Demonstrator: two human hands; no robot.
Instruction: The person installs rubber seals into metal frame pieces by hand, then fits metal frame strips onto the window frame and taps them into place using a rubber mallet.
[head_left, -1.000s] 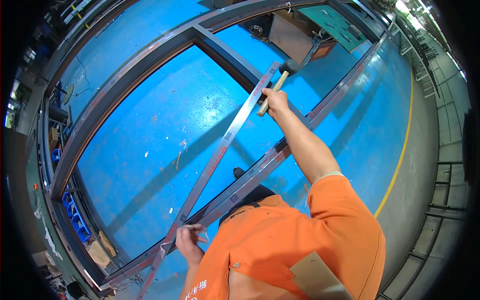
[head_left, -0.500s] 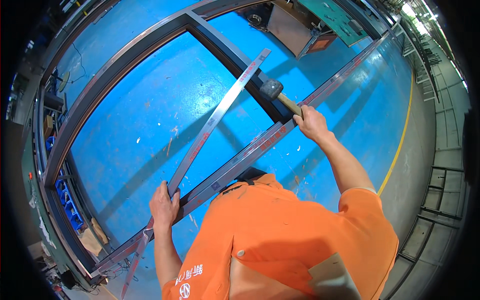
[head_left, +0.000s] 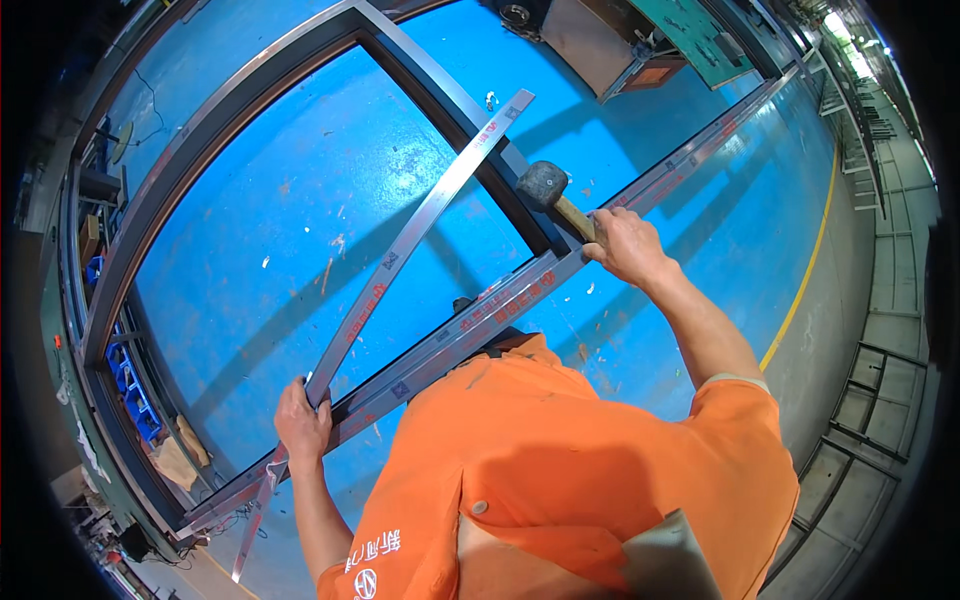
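My left hand [head_left: 303,420] is closed around a long, flat metal strip [head_left: 408,238] with a film printed in red. The strip slants across the large dark metal frame [head_left: 225,125], its far end crossing above the frame's cross bar and its near end sticking out past my hand at the lower left. In my right hand [head_left: 630,246] is a rubber mallet [head_left: 542,184], gripped by its wooden handle. Its black head points to the upper left, over the corner where the cross bar meets the near rail [head_left: 470,328].
Blue bins [head_left: 133,390] stand at the left beyond the frame. At the far right of the frame is a cabinet [head_left: 590,45] beside a green tabletop [head_left: 690,40]. A yellow line [head_left: 805,285] runs along the floor, with metal racks [head_left: 850,440] further right.
My left hand and the strip have shifted toward the lower left. My right hand still holds the mallet, barely moved. The whole view has shifted slightly.
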